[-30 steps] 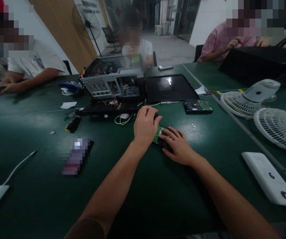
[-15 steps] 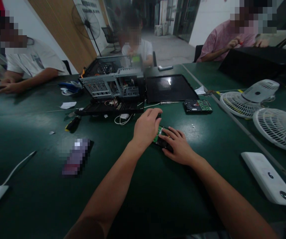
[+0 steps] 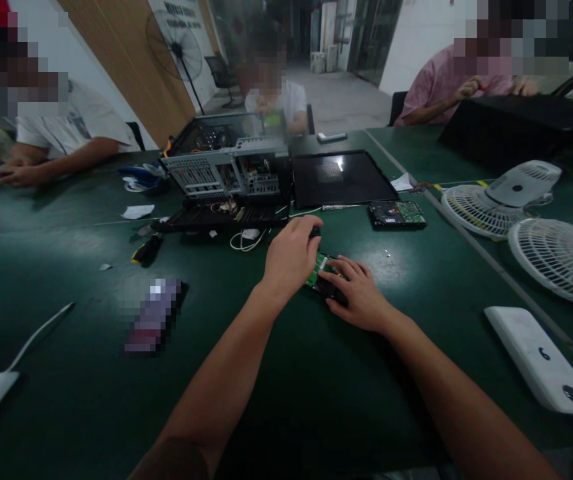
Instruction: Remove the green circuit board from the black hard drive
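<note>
A hard drive [image 3: 322, 263] lies on the table in front of me, its green circuit board facing up. My right hand [image 3: 359, 293] holds it down from the right, fingers spread across the board and thumb at the near edge. Over the drive's left end, my left hand [image 3: 294, 252] is closed around a dark tool handle [image 3: 315, 232]; only the handle's top shows, and its lower part is hidden behind the fingers. A second hard drive [image 3: 397, 215] sits farther back to the right, board side up. Tiny metal bits, perhaps screws [image 3: 387, 253], lie near my right hand.
An opened computer case [image 3: 226, 170] stands behind my hands, with a black side panel [image 3: 341, 177] beside it. Yellow-and-black pliers [image 3: 146, 250] and a phone [image 3: 156, 317] are left. White fans [image 3: 481, 207] and a white power bank [image 3: 541, 360] lie right. Other people sit around the table.
My left hand has turned slightly over the hard drive, showing less of the dark handle. The right hand and the drive stay in place.
</note>
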A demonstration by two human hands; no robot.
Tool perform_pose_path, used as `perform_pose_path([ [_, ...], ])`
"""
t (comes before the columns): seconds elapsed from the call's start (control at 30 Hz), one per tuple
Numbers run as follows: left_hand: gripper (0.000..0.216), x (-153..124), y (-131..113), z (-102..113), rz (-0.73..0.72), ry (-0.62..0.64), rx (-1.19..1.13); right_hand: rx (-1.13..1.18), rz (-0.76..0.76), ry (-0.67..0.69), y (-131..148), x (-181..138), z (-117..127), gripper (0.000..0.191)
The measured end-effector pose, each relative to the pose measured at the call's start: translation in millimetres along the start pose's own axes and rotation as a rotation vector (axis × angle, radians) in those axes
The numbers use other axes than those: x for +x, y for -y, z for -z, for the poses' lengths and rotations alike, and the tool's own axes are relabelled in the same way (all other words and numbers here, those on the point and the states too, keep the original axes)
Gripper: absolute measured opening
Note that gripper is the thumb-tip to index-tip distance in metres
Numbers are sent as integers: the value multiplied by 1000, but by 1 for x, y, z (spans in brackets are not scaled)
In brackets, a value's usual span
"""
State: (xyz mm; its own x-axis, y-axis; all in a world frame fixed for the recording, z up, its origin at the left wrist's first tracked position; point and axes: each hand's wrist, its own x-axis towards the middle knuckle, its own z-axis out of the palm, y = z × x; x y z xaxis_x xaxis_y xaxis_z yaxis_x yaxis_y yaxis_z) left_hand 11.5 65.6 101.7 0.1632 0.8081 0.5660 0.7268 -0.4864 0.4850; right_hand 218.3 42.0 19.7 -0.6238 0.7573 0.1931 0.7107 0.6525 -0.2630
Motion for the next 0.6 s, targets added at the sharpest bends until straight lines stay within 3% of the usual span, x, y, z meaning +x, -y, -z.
perform_pose_path([
  [0.17, 33, 0, 0, 2, -15, -60, -13, 23, 21, 39, -3, 0, 8, 63],
  [0.33, 31, 0, -1, 2, -17, -49, -12, 97, 66, 163, -15, -8, 30, 71],
  [0.4, 32, 0, -2, 1, -15, -44, -12, 141, 67, 172, -22, -11, 36, 66],
  [0.5, 32, -1, -2, 1, -11, -47, -20, 196, -30, -19, -38, -11, 38, 43],
  [0.6, 32, -1, -2, 1, -11, -46, -33, 111, -370, -386, -65, -12, 31, 31],
])
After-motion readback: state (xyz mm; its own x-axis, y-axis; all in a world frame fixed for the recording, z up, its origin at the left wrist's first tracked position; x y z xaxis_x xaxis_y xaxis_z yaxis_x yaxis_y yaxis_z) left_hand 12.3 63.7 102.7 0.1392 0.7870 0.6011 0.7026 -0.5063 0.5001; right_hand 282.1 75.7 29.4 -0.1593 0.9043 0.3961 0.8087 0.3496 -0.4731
